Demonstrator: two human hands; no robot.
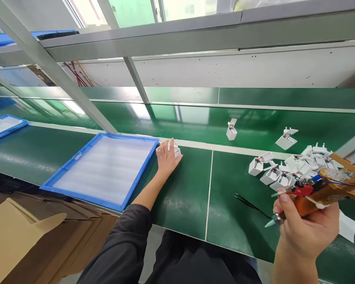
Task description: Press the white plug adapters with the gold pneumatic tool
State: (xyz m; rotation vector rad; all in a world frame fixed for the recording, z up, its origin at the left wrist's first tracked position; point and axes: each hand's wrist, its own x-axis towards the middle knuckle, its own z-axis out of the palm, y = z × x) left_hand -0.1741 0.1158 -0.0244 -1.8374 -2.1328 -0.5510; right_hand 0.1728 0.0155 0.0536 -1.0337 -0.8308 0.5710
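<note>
The left hand (166, 161) curls parted fingers over a small white box (177, 151), grip unclear, with a shallow blue-rimmed tray (106, 165) at its left; the right hand (310, 225) wraps an orange glue gun (328, 194), probably for steady aim, smooth boxy plugs (300, 167) heaped beyond it on the glossy desk (186, 193).

Two blue-rimmed trays (103, 165) left of left fingers (165, 148); at least one white casing (177, 151) under them. One dispensing gun (325, 195) in right fingers (287, 203); one pair of tweezers (252, 205) leftward; two lone casings (231, 133) beyond; heaped casings (256, 167) uncountable.
</note>
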